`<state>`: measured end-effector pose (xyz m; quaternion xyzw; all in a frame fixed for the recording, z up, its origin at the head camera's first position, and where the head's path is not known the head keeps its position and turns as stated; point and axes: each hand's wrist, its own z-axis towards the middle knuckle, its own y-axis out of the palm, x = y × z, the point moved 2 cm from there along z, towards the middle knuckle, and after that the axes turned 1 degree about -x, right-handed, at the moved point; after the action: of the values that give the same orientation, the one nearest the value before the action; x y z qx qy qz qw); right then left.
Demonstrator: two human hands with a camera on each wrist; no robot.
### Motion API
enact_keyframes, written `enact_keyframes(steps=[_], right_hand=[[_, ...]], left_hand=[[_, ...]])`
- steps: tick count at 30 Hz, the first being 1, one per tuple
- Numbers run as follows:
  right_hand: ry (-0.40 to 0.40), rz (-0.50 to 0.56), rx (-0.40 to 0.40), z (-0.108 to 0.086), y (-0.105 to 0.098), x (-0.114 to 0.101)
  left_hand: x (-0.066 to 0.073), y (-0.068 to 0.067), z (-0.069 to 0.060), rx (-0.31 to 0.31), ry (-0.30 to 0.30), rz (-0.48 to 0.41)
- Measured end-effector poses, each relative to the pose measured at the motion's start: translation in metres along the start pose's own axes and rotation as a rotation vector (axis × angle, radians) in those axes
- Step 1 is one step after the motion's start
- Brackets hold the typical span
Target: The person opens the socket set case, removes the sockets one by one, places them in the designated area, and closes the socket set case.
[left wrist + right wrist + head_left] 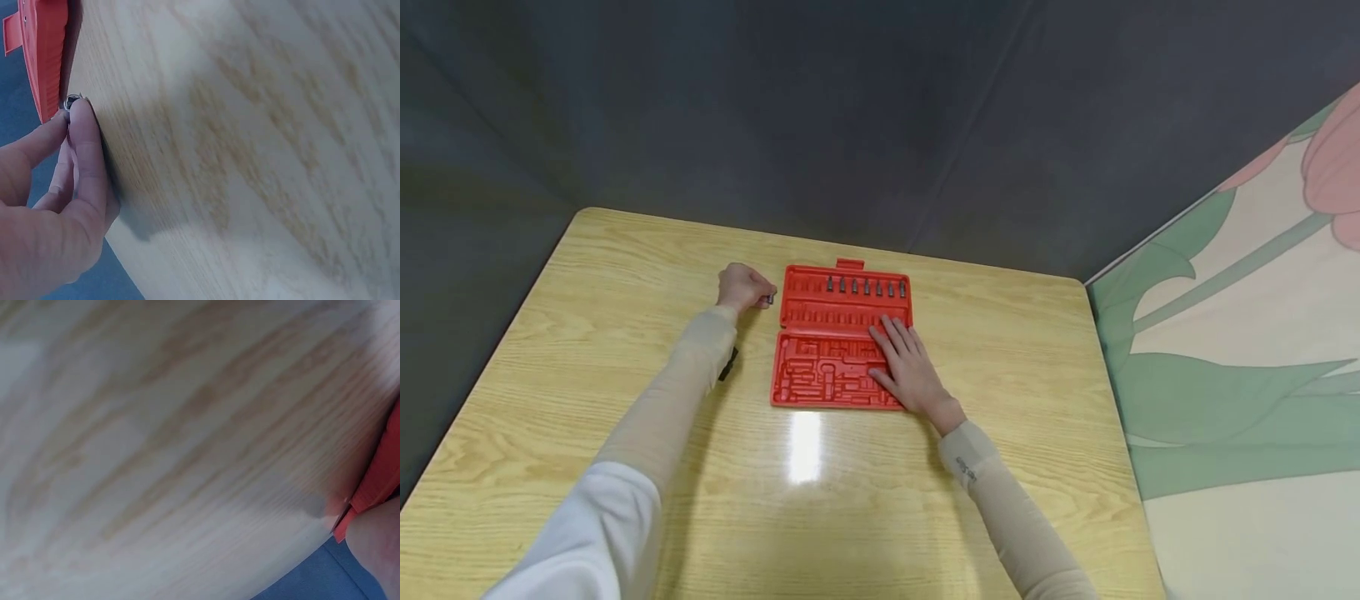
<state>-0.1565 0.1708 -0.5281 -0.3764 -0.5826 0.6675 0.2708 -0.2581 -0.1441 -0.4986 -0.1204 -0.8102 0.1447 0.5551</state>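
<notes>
A red plastic tool case (847, 332) lies opened flat on the wooden table, with moulded slots in both halves. Several dark screwdriver bits (867, 288) stand in a row in its far half. Just left of the case, my left hand (744, 288) pinches a small metal socket (73, 100) between thumb and fingertips; its hollow round end shows in the left wrist view. My right hand (912, 371) rests with fingers spread across the right side of the case, over the hinge and near half. Only a sliver of the right hand (376, 544) enters the right wrist view.
A small black object (727, 364) shows beside the left forearm, partly hidden by it. The wooden table (1030, 400) meets a dark fabric partition (775, 125) at the back. On the right is a panel with a flower print (1240, 350).
</notes>
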Motion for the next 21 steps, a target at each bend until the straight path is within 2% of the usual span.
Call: enact_keyframes(steps=[5, 8, 11, 13, 16, 19, 21], right_hand=[[0.003, 0.004, -0.006, 0.000, -0.001, 0.000], [0.008, 0.000, -0.021, 0.000, -0.001, -0.001], [0.014, -0.010, -0.033, 0.000, -0.001, 0.000], [0.017, -0.017, -0.034, 0.001, 0.000, -0.001], [0.026, -0.024, -0.023, 0.000, 0.003, -0.003], [0.026, -0.035, -0.021, 0.000, 0.004, -0.005], [0.015, -0.039, -0.030, 0.000, 0.002, -0.003]], left_hand=[[-0.001, -0.001, 0.000, -0.013, 0.010, 0.011], [0.001, -0.005, 0.000, -0.049, 0.017, 0.023], [0.008, -0.010, -0.001, -0.049, 0.033, 0.091], [0.018, -0.008, 0.000, -0.025, 0.060, 0.142], [0.036, 0.006, 0.002, -0.016, 0.128, 0.181], [0.052, 0.033, 0.006, -0.087, 0.167, 0.142], [0.059, 0.051, 0.008, -0.124, 0.156, 0.148]])
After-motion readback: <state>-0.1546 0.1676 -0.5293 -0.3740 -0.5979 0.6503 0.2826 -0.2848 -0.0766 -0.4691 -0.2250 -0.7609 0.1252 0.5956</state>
